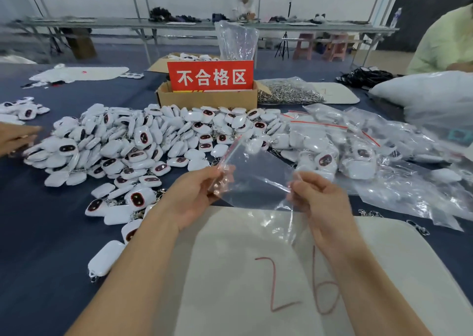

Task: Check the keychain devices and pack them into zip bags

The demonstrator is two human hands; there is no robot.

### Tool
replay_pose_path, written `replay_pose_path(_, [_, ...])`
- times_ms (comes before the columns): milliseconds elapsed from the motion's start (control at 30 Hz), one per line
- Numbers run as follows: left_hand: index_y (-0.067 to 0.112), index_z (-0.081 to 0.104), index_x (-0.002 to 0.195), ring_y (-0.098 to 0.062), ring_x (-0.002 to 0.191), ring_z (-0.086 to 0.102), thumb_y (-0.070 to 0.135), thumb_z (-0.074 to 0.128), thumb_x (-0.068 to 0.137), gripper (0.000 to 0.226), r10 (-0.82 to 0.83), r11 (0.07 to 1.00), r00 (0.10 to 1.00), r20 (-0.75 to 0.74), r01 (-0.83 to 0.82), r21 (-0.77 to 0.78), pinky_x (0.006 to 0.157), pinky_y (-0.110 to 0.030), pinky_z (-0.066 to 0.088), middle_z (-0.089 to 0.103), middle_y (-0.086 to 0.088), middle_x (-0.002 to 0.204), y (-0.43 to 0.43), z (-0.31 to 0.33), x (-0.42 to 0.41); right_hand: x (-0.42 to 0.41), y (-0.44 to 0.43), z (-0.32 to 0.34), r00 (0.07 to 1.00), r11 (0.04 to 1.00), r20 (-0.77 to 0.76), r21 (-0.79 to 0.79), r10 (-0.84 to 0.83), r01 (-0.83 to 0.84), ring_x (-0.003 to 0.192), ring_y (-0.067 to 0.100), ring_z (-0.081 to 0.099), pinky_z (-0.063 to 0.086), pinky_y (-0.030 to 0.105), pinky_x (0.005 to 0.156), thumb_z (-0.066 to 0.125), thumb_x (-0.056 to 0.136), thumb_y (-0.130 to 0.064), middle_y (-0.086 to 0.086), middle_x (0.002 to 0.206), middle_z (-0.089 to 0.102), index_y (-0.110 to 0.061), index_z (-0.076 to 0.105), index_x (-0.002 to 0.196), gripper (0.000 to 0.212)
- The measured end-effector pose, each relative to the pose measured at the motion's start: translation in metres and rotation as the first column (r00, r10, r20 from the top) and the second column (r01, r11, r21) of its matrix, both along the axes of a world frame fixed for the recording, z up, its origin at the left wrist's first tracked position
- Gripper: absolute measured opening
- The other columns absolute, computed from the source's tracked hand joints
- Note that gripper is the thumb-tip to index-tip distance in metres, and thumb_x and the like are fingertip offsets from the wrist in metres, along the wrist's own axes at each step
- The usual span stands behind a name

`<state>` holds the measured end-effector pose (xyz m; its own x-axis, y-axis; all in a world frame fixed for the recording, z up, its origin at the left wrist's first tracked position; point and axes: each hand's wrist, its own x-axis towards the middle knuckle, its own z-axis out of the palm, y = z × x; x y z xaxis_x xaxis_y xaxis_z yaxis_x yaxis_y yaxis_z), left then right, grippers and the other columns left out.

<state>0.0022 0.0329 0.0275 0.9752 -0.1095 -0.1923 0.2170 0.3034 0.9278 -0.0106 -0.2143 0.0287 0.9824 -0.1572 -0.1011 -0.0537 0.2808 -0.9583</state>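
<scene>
Between my two hands hangs a clear zip bag [256, 174] with a red seal strip, held above the white mat [399, 266]. My left hand [197, 194] pinches its left edge near the seal. My right hand [317, 197] pinches the right edge. The bag looks empty. A large heap of white keychain devices [143, 141] with dark red-rimmed faces lies on the blue table beyond my left hand. Packed devices in zip bags [332, 153] pile up to the right.
A cardboard box [207, 97] with a red sign stands behind the heap. A bag of metal keyrings [289, 92] lies to its right. Another person's hand [18, 136] reaches in at the left edge. A person in pale green sits at far right [445, 38].
</scene>
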Motion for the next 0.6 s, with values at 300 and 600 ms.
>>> replay_pose_path(300, [0.016,0.083,0.077,-0.012,0.065,0.069,0.003,0.080,0.084,0.015,0.499,0.863,0.853,0.150,-0.506,0.007,0.064,-0.018,0.057,0.077,-0.005,0.076,-0.023,0.007,-0.010,-0.023,0.003,0.007,0.906,0.777,0.293,-0.473,-0.305,0.415,0.080,0.005,0.060,0.049,0.023,0.078,0.076,0.072,-0.050,-0.014,0.096,0.064,-0.048,0.073,0.105,0.032])
replay_pose_path(600, [0.033,0.074,0.065,-0.007,0.053,0.063,0.038,0.089,0.059,0.017,0.028,0.724,0.909,0.416,-0.306,0.619,0.055,-0.021,0.048,0.071,0.011,0.061,-0.074,-0.003,-0.028,-0.020,0.033,0.002,0.958,0.875,0.250,-0.484,0.138,0.000,0.079,0.011,0.075,0.062,0.040,0.082,0.065,0.092,-0.015,-0.009,0.083,0.079,-0.037,0.080,0.088,0.027])
